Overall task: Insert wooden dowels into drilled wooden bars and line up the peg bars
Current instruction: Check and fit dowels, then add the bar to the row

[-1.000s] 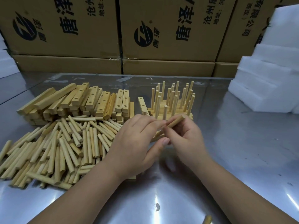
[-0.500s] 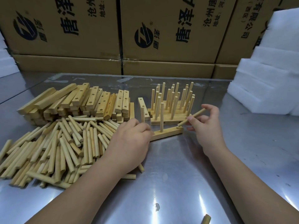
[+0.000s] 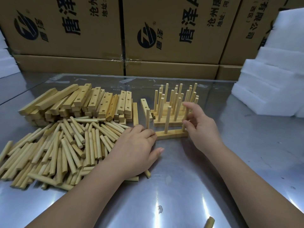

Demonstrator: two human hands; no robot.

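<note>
Between the left hand and right hand, a pale drilled wooden bar lies crosswise; the left grips one end, the right pinches an upright round wooden dowel at the other.

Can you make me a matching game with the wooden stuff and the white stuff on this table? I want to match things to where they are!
Things:
1. loose dowels
2. drilled bars
3. foam blocks
4. front peg bar

Places:
a. white stack, far right
b. between the left hand and the right hand, which pinches its end dowel
c. flat heap, near left
d. piled behind the heap, no pegs in them

Pairs: 1-c, 2-d, 3-a, 4-b
</note>
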